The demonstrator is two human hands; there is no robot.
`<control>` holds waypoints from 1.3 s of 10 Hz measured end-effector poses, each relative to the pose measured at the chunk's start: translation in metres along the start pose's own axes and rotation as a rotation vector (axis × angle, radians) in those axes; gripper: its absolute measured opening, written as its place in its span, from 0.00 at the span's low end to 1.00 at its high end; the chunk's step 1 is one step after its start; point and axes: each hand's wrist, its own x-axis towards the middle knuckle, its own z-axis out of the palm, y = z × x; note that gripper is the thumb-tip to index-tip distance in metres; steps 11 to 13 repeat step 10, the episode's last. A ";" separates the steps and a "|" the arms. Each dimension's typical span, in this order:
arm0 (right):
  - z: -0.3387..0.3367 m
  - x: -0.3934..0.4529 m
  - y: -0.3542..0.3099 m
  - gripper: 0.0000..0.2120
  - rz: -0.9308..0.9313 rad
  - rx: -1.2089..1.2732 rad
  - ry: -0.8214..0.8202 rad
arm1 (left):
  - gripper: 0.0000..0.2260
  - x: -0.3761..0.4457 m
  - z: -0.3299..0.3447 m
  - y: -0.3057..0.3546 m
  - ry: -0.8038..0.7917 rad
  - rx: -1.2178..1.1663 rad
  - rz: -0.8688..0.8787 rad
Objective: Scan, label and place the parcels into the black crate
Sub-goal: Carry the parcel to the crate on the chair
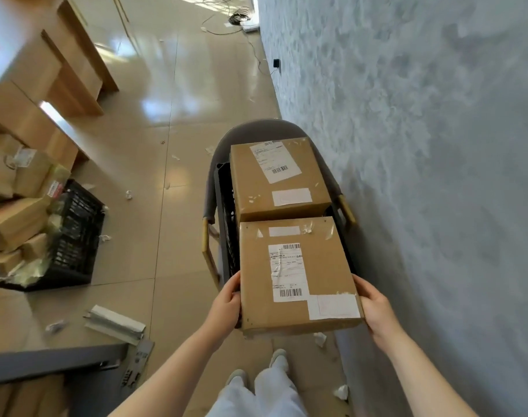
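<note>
Brown cardboard fills the middle of the view: a near parcel point(298, 275) is held from both sides, the left hand point(226, 302) gripping its left edge with fingers curled round it, the right hand point(375, 308) clasping its right edge the same way. It sits over the near end of a black crate point(225, 206) resting on a grey chair point(256, 129) beside a pale wall point(422, 145). A far parcel point(279, 177) lies in the crate just beyond, its near edge touching the held one. Both carry white shipping labels with barcodes. On the tiled floor point(166, 115) to the left stands a second black crate point(76, 236) heaped with boxes and bags, with paper scraps scattered around.
</note>
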 end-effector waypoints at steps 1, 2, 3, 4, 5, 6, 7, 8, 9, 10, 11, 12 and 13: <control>-0.004 0.018 -0.007 0.22 -0.022 -0.035 -0.007 | 0.19 0.006 0.009 -0.001 0.043 -0.003 -0.004; -0.008 0.032 -0.008 0.17 -0.030 -0.057 0.017 | 0.19 0.008 0.018 -0.001 0.098 -0.002 0.004; -0.009 0.038 -0.006 0.14 -0.030 -0.056 0.034 | 0.19 0.009 0.023 -0.003 0.140 0.002 0.014; -0.008 0.039 -0.007 0.12 -0.019 -0.064 0.037 | 0.19 0.008 0.024 -0.002 0.163 0.034 0.015; -0.008 0.039 -0.008 0.10 -0.015 -0.079 0.047 | 0.19 0.007 0.020 0.002 0.147 0.075 0.011; -0.011 0.037 -0.008 0.12 0.006 -0.103 0.049 | 0.17 0.005 0.010 0.007 0.090 0.128 -0.013; -0.014 0.032 -0.012 0.15 -0.005 -0.122 0.081 | 0.17 0.006 -0.003 0.013 0.036 0.226 -0.005; -0.018 0.018 -0.025 0.17 -0.035 -0.103 0.165 | 0.17 0.009 -0.015 0.017 -0.001 0.290 0.021; -0.019 -0.008 -0.043 0.18 -0.112 -0.101 0.238 | 0.17 0.012 -0.022 0.021 -0.055 0.320 0.038; -0.016 -0.053 -0.082 0.20 -0.272 -0.036 0.383 | 0.17 0.018 -0.034 0.017 -0.130 0.366 0.074; -0.016 -0.053 -0.082 0.20 -0.272 -0.036 0.383 | 0.17 0.018 -0.034 0.017 -0.130 0.366 0.074; -0.016 -0.053 -0.082 0.20 -0.272 -0.036 0.383 | 0.17 0.018 -0.034 0.017 -0.130 0.366 0.074; -0.016 -0.053 -0.082 0.20 -0.272 -0.036 0.383 | 0.17 0.018 -0.034 0.017 -0.130 0.366 0.074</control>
